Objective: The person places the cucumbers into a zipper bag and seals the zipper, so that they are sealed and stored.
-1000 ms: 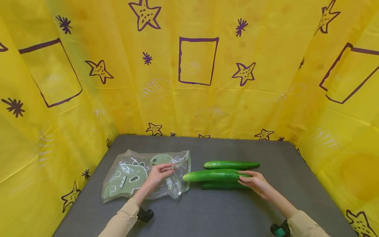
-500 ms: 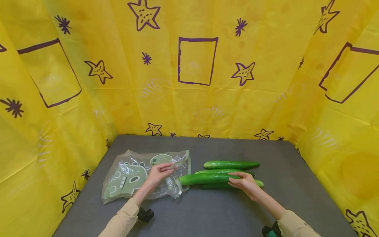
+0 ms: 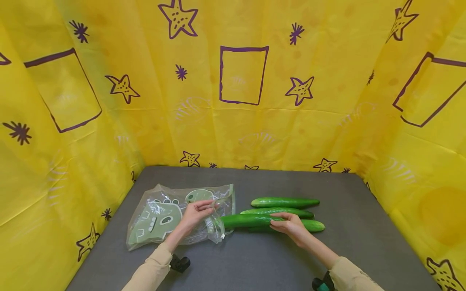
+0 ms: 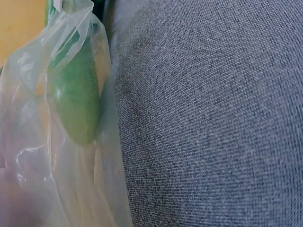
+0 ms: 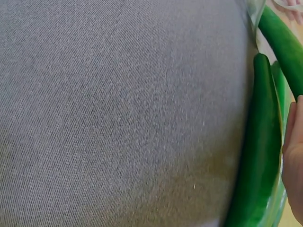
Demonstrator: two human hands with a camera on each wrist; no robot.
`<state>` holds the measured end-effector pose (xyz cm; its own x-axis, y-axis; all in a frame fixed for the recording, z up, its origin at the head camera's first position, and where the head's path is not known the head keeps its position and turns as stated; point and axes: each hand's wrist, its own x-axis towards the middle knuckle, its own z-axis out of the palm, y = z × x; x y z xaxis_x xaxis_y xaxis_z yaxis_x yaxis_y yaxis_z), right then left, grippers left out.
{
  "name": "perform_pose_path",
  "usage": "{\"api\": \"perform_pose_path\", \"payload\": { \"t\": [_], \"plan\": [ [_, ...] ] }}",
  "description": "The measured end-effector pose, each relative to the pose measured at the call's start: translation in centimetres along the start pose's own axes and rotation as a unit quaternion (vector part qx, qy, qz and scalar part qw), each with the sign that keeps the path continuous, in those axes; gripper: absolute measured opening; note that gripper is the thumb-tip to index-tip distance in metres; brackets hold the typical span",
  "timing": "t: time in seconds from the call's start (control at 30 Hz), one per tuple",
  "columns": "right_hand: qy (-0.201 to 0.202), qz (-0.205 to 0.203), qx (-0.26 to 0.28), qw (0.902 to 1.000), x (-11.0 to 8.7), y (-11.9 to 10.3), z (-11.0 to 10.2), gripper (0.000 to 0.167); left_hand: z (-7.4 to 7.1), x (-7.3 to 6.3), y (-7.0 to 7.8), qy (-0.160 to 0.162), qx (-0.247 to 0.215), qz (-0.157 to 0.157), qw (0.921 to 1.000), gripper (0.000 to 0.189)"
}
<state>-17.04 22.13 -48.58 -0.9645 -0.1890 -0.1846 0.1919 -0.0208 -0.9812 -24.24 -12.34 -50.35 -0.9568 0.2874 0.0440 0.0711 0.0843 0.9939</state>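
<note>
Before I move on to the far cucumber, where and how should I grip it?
I'd grip the far cucumber just in from its tapered right end, coming down from above and the right. It lies left to right, with the next cucumber close along its near side; the gap looks wider toward that end. The left end, facing the bag, should stay free.

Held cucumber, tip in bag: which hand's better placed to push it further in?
Probably the right hand: it grips the held cucumber outside the bag; the left hand pinches the bag's edge.

A grey table (image 3: 240,262) bears a clear printed bag (image 3: 169,216) — and cucumbers (image 3: 285,202)
</note>
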Motion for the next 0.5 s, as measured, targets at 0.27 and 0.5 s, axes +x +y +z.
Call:
{"api": "perform_pose_path", "payload": {
  "t": [0.27,0.5],
  "plan": [
    [-0.014,-0.007,-0.025,0.9996,0.4,0.4,1.4,0.046,0.1,0.0,0.2,-0.001,0.003,-0.006,1.0,0.039],
    [-0.021,-0.028,-0.058,0.9977,0.9,0.6,3.2,0.041,0.0,0.0,0.3,-0.004,0.005,-0.009,0.9999,0.04]
  ]
}}
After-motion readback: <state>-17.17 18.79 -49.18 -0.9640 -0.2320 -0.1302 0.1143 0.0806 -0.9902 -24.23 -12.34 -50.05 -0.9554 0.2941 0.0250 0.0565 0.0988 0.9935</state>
